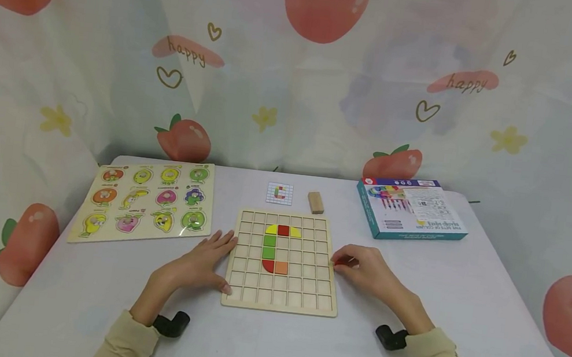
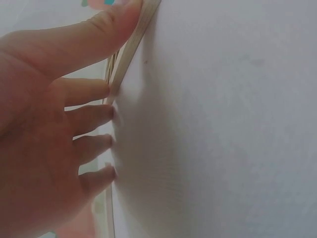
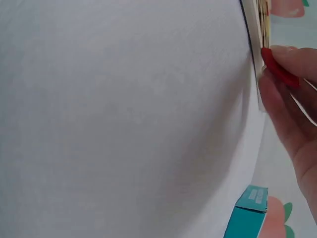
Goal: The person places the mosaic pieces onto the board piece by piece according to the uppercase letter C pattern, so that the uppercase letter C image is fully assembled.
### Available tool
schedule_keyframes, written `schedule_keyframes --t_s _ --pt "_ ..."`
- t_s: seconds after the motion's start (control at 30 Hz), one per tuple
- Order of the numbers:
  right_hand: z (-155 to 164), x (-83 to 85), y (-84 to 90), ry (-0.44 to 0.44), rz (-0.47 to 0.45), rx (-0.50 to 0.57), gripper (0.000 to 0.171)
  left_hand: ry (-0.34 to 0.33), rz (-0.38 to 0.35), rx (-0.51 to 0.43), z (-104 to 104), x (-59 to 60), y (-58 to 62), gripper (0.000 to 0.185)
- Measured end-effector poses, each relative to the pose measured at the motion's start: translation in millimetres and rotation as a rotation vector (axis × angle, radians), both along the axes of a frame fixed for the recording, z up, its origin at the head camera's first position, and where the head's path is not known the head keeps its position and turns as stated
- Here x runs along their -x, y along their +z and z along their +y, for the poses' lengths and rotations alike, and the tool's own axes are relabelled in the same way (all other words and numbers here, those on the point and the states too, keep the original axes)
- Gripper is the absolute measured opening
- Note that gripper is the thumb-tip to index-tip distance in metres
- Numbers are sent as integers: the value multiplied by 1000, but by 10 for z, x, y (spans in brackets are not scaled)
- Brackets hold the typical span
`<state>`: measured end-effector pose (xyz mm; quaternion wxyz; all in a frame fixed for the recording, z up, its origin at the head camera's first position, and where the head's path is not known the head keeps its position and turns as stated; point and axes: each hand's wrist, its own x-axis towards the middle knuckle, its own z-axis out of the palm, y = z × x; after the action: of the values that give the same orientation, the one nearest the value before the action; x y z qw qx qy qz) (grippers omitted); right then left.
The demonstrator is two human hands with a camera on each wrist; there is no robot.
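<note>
A wooden grid board [image 1: 277,308] lies flat on the table. Set in its cells are a red square [image 1: 283,230] between two yellow rounded pieces, two green squares [image 1: 268,253] below, then a red rounded piece [image 1: 268,266] beside an orange square [image 1: 280,267]. My left hand [image 1: 197,263] rests against the board's left edge, fingers spread and thumb at the near corner. With thumb and fingers, my right hand [image 1: 371,272] pinches a small red piece [image 3: 280,69] at the board's right edge. The fingers partly cover that piece, so its full shape is hidden.
Behind the board lie a small pattern card [image 1: 279,193] and a plain wooden block [image 1: 316,202]. A fruit puzzle board [image 1: 122,190] is at the left, and a teal-sided box [image 1: 405,236] at the back right. A printed curtain hangs behind the table.
</note>
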<state>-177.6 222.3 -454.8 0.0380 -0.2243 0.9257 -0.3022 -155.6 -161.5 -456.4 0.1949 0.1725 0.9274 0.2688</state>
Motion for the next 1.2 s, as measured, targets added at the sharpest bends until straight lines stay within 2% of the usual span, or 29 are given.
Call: schedule_keyframes --t_s 0.23,0.67,0.83,1.2 --pt "-43 -20 20 -4 -23 42 13 -2 -3 4 11 -3 15 109" --pt "-308 -28 2 54 -96 105 19 6 -8 1 15 -1 19 109" --pt "-412 4 -24 93 -101 134 16 4 -7 -2 13 0 19 109" --pt "-651 37 -62 140 -150 99 9 -2 -15 -23 -18 8 -3 109"
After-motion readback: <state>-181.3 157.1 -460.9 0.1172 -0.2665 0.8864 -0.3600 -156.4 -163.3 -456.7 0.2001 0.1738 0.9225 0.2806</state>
